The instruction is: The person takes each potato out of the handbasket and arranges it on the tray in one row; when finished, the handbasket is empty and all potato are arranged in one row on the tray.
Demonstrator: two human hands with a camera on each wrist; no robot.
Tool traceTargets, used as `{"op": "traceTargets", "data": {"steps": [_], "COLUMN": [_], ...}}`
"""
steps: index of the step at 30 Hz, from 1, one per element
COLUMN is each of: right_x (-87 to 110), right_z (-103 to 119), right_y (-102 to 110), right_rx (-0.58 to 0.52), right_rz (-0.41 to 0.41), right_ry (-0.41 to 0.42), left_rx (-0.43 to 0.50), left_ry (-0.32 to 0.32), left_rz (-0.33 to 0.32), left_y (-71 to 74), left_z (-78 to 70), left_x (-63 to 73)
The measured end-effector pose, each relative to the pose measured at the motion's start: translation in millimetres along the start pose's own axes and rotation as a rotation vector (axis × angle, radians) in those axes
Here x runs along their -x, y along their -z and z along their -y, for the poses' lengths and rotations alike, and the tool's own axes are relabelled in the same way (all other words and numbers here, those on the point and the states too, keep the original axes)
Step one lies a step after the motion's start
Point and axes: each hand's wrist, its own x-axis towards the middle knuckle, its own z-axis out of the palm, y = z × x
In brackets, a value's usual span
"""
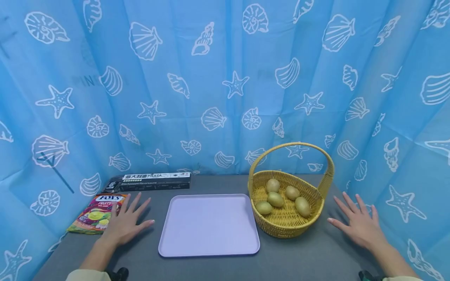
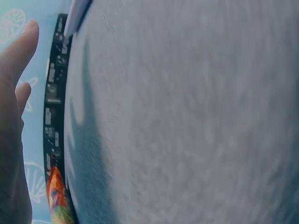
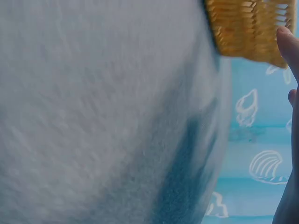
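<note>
My left hand [image 1: 124,223], fingers spread and palm down, is above the table beside a Fox's fruit candy bag [image 1: 99,212], partly covering its right side in the head view. To the right, my right hand [image 1: 360,224] is likewise spread, apart from the yellow wicker basket [image 1: 286,230]. Inside that basket lie several greenish-brown, egg-shaped fruits [image 1: 275,199], perhaps kiwis. Between the hands lies a pale lilac tray [image 1: 209,226] with nothing on it. Both wrist views catch only part of each hand, the left hand [image 2: 11,93] and the right hand [image 3: 290,116], holding nothing.
A long black-and-white pasta box [image 1: 154,182] lies at the back left, behind the candy bag. The basket's tall handle [image 1: 291,145] arches up at the tray's right. Blue shell-print curtains [image 1: 225,97] enclose the grey table [image 1: 295,257] at the back and sides.
</note>
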Motion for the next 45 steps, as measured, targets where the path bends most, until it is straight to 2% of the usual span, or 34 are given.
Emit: {"op": "traceTargets", "data": {"steps": [7,13,16,20,24,27,31,33,39,45], "right_x": [11.4,16.8,16.9,13.0,5.0,-2.9,-17.2,-26.7,-62.4,-94.6], "right_z": [16,35,50,71,90,102,115,121,130,127], "right_y": [11,17,20,27,34,39,47,52,62,53], "right_rx": [-0.026,-0.078,-0.167,-0.304,-0.402,-0.443,-0.442,-0.464,-0.602,-0.692], "right_rz": [-0.112,-0.265,-0.328,-0.390,-0.411,-0.391,-0.351,-0.301,-0.025,0.236], "right_ry": [0.060,0.166,0.228,0.289,0.303,0.271,0.239,0.235,0.194,0.181], "left_rx": [0.103,0.253,0.373,0.535,0.630,0.686,0.776,0.821,0.896,0.894], "left_ry": [-0.026,-0.065,-0.081,-0.087,-0.091,-0.096,-0.088,-0.074,-0.005,0.116], "left_rz": [-0.039,-0.104,-0.127,-0.123,-0.127,-0.143,-0.146,-0.135,-0.063,0.080], "left_y": [6.5,11.6,14.3,21.2,30.1,34.2,33.9,32.6,22.4,8.2], "left_z": [-11.9,-26.3,-34.1,-46.3,-58.0,-64.2,-68.9,-70.0,-66.2,-58.8], "left_x": [1.9,4.0,5.0,5.1,4.4,3.5,1.8,1.4,-0.2,-1.7]}}
